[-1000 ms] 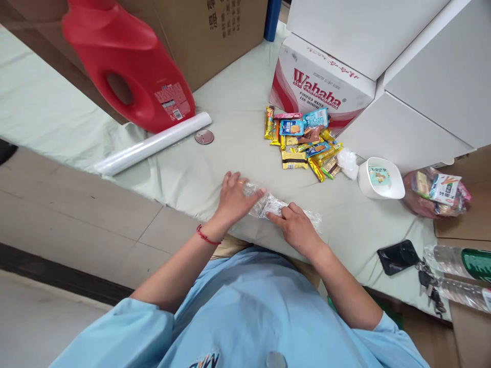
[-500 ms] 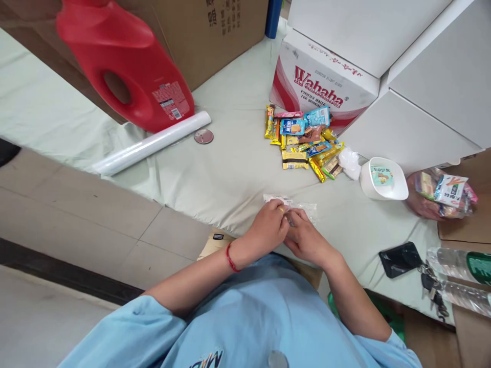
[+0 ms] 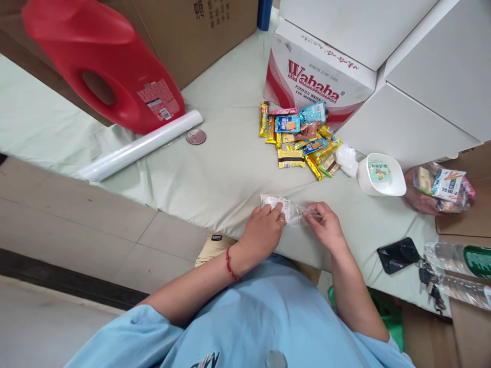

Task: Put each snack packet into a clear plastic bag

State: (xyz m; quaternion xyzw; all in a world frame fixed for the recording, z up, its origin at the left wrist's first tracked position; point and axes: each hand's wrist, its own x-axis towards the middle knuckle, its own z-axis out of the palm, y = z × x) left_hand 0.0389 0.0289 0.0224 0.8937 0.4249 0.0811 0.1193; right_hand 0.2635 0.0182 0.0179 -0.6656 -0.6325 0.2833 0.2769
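1. Near the front edge of the cloth-covered table (image 3: 222, 176), a packet (image 3: 269, 200) is pressed by the left hand (image 3: 264, 232), thumb hidden, grip uncertain.
2. The packet's film end is pinched by the right hand (image 3: 326, 225); likely light, slippery, best held there.
3. Beyond, snacks (image 3: 288, 124) are heaped.

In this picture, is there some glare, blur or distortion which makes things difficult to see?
Head view: light is soft, shadows faint; head view: small glints make the outline of the clear plastic at the left hand and right hand hard to follow; head view: the red jug looks stretched toward the corner, probably lens distortion, its fine print unreadable.
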